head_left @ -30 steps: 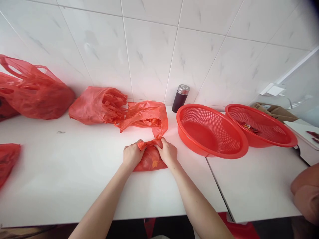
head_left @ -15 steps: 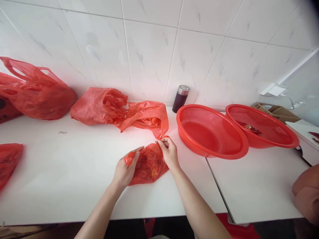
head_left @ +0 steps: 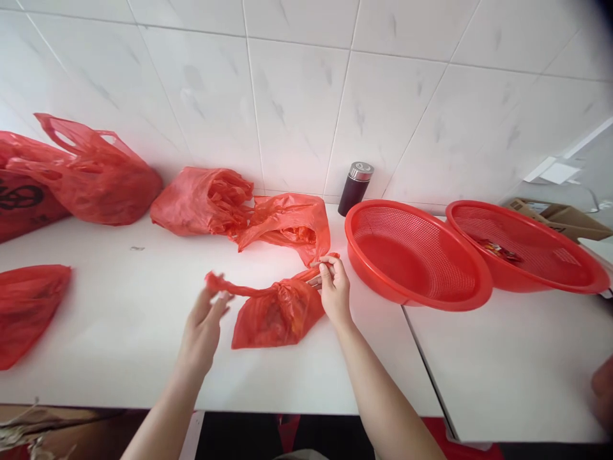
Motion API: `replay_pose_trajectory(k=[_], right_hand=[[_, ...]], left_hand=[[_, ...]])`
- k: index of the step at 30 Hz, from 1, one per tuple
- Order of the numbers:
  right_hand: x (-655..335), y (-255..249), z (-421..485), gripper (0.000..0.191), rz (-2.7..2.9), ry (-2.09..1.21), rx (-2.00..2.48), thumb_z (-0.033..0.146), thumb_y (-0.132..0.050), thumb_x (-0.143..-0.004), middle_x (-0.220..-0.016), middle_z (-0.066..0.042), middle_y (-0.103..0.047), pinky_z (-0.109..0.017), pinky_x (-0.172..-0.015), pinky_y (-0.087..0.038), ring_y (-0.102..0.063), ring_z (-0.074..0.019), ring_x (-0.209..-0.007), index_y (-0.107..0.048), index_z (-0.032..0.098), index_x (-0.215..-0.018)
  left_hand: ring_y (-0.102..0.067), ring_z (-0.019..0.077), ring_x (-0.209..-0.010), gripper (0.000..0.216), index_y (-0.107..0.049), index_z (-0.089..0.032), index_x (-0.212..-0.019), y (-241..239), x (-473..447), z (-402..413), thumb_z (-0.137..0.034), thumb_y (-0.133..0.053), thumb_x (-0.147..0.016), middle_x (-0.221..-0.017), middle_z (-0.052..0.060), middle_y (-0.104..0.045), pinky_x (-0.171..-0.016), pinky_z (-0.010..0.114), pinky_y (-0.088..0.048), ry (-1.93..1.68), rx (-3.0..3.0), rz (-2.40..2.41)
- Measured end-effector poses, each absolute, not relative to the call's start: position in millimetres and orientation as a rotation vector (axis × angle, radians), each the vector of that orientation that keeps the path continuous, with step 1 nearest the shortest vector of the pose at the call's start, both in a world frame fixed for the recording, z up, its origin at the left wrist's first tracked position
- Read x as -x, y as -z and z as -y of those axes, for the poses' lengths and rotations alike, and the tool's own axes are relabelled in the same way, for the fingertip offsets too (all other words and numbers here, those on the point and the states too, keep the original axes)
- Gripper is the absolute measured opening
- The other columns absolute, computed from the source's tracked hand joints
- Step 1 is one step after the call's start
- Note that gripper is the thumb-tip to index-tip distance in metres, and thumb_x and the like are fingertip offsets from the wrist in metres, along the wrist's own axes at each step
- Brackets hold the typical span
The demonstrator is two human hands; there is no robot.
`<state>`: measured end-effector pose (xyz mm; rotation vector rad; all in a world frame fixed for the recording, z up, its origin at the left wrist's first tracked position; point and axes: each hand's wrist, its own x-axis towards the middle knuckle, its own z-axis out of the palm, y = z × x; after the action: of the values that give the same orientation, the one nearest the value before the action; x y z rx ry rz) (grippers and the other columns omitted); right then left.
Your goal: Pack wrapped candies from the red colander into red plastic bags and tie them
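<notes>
A filled red plastic bag [head_left: 278, 316] sits on the white table in front of me, its neck gathered and its handles drawn out to both sides. My left hand [head_left: 204, 319], slightly blurred, is closed around the end of the left handle, which is stretched out sideways. On the other side, my right hand [head_left: 332, 287] pinches the right handle between thumb and fingers. The bag's contents show only as dark and orange patches through the plastic. Just behind my right hand lies an open red bag [head_left: 292, 214] with crumpled red plastic inside.
More red bags [head_left: 110, 185] stand along the tiled wall, and another red bag [head_left: 31, 313] lies at left. A dark flask [head_left: 355, 188] stands behind a red plastic basket [head_left: 407, 294]. A second basket [head_left: 565, 252] holds several small packets. At the right edge is part of another person [head_left: 603, 386].
My left hand has moved left, away from the bag, drawing its handle out. The right hand has pulled slightly right. The bag's top is now gathered tight. The view has shifted a little.
</notes>
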<state>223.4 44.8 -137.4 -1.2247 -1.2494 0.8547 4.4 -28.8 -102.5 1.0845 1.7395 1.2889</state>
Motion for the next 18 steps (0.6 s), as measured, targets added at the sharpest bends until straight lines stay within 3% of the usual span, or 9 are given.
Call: replay_pose_trajectory(k=[3, 5, 8, 11, 18], right_hand=[[-222, 133, -40, 0.028, 1.303, -0.851, 1.203, 0.044, -0.032, -0.098, -0.108, -0.006, -0.068, -0.027, -0.060, -0.054, -0.062, -0.0117, -0.056, -0.046, 0.024, -0.113], [-221, 130, -38, 0.028, 1.288, -0.878, 1.120, 0.043, -0.036, -0.097, -0.108, -0.006, -0.068, -0.026, -0.059, -0.053, -0.059, -0.0102, -0.053, -0.048, 0.024, -0.114], [-224, 126, -36, 0.028, 1.204, -0.954, 0.997, 0.042, -0.044, -0.095, -0.103, -0.006, -0.069, -0.027, -0.059, -0.053, -0.059, -0.0104, -0.055, -0.049, 0.023, -0.116], [-231, 125, -36, 0.035, 1.098, -0.980, 0.989, 0.042, -0.047, -0.094, -0.100, -0.006, -0.069, -0.027, -0.059, -0.052, -0.062, -0.0111, -0.056, -0.047, 0.023, -0.123], [-233, 128, -38, 0.033, 1.042, -0.959, 1.099, 0.040, -0.052, -0.091, -0.099, -0.005, -0.068, -0.025, -0.058, -0.047, -0.061, -0.0101, -0.059, -0.049, 0.024, -0.120]], left_hand=[[-0.045, 0.0257, -0.132, 0.048, -0.046, -0.028, -0.136, 87, -22, 19, -0.043, -0.051, -0.090, -0.144, 0.008, -0.047, -0.110, 0.043, -0.037, -1.547, -1.625, -1.974], [-0.045, 0.0286, -0.131, 0.042, -0.054, -0.027, -0.128, 82, -39, 10, -0.041, -0.052, -0.089, -0.138, 0.009, -0.053, -0.110, 0.046, -0.034, -1.241, -1.978, -1.922], [-0.061, 0.0301, -0.105, 0.026, -0.067, -0.025, -0.102, 80, -56, -6, -0.040, -0.053, -0.087, -0.107, 0.008, -0.070, -0.093, 0.045, -0.045, -0.688, -2.065, -1.747], [-0.064, 0.0208, -0.072, 0.026, -0.066, -0.024, -0.086, 69, -52, -21, -0.042, -0.048, -0.089, -0.080, 0.002, -0.070, -0.068, 0.033, -0.049, -0.633, -1.990, -1.703], [-0.057, 0.0114, -0.063, 0.047, -0.059, -0.016, -0.106, -2, 35, -38, -0.057, -0.045, -0.088, -0.087, 0.001, -0.066, -0.056, 0.022, -0.045, -1.081, -1.713, -1.991]])
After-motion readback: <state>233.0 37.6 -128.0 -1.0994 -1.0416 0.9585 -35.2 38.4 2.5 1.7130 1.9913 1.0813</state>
